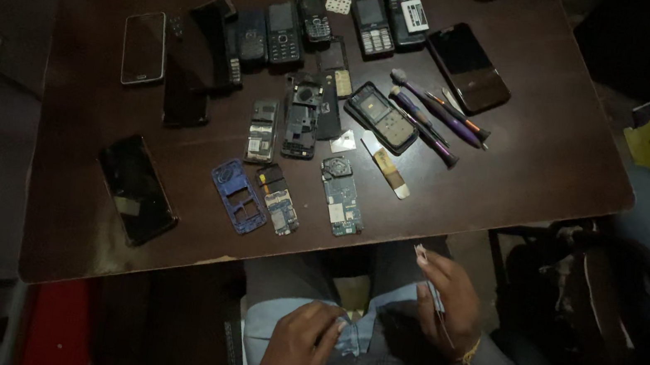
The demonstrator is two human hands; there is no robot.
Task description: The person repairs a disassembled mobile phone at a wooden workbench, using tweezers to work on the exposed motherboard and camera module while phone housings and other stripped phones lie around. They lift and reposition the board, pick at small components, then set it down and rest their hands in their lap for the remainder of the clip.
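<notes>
Two hands sit in my lap below the desk.
My right hand fingers pinch a thin tool; my left hand curls closed on my shirt.

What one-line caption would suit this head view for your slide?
Seated person's right hand holds a thin tool and left hand rests in lap, below a dark table strewn with dismantled phones.

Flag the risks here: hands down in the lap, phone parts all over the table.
1. The right hand holds a thin pale piece over the lap, off the table; if dropped, it would likely fall to the dim floor.
2. The bare circuit board and blue phone frame lie near the table's front edge; an arm could sweep them off.
3. The left hand rests on the shirt, not steadying anything.
</notes>
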